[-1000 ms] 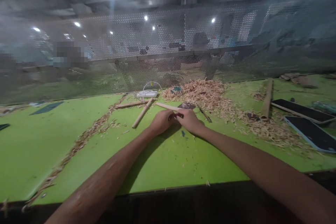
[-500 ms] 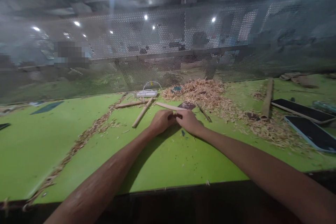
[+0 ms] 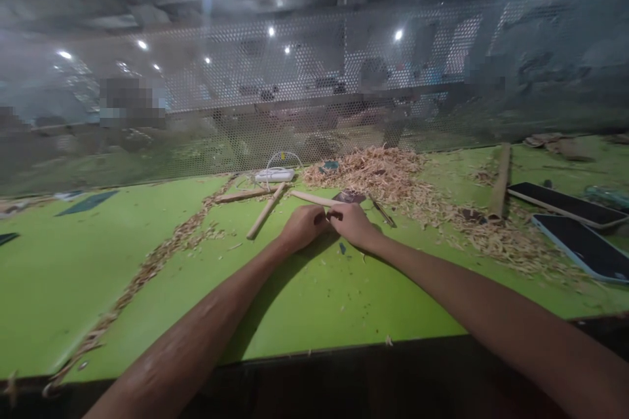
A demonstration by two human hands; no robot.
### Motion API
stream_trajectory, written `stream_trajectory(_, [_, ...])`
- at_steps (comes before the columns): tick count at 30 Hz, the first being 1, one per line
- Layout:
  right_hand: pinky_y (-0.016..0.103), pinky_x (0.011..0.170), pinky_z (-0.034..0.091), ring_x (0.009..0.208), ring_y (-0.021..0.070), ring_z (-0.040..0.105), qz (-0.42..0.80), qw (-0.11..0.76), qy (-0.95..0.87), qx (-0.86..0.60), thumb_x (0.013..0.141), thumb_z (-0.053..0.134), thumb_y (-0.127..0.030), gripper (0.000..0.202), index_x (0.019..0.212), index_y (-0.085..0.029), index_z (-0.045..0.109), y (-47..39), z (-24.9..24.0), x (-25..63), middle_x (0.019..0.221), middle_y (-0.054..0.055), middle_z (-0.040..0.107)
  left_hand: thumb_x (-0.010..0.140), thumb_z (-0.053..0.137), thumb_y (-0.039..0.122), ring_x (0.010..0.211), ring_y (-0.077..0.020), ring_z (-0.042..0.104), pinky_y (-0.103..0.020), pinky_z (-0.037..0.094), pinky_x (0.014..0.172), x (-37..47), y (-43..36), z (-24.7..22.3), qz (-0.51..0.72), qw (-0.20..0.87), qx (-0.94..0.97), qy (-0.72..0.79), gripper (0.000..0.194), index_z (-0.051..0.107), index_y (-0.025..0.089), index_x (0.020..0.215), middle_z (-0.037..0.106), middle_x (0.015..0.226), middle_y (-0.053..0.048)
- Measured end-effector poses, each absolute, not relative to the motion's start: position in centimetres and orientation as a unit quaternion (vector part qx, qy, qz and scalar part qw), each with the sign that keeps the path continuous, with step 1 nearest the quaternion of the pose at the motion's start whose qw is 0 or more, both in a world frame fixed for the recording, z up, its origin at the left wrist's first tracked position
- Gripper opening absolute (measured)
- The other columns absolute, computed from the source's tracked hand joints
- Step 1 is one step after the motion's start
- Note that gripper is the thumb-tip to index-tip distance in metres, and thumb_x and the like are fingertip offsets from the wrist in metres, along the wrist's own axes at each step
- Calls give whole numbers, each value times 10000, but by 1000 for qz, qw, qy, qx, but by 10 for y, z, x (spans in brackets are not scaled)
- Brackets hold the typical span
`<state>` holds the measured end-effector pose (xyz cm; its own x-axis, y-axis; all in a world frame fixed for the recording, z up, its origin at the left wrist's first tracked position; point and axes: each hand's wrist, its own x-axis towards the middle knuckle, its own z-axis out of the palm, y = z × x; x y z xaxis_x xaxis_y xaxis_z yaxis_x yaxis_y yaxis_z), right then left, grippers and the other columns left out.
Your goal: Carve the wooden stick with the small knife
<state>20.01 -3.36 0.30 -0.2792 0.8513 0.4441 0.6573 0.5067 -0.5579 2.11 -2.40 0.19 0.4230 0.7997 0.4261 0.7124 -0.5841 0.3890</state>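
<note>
My left hand and my right hand meet at the middle of the green table, both with curled fingers. Whatever lies between their fingertips is hidden or too small to make out. A pale wooden stick lies just beyond them, its right end behind my right hand. Left of my left hand rests another stick, slanted. A dark scrap sits behind my right hand, with a thin dark tool to its right.
Wood shavings are heaped at the back and spread right. A white power strip with a cable is behind the sticks. Two phones and a wooden bar lie at the right. A perforated screen closes off the back.
</note>
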Motion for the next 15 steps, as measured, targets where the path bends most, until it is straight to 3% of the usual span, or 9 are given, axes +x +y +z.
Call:
stream_trajectory(5, [270,749,498,712,149,646,136,364,-783,-485,878,654,-54,215,936,-146,840,-33,4,200,870,82,786,847,619,121,641,-140,478,-250,314,636,21,-23,0,304,86,839,443,126,683,135,739,637,698,-22])
stream_trajectory(15, [267,763,498,711,147,625,139,370,-791,-467,881,628,-31,239,880,-146,838,-37,3,199,772,62,742,798,638,146,597,-121,409,-243,280,611,17,-19,-4,320,79,846,418,171,574,159,640,533,612,20])
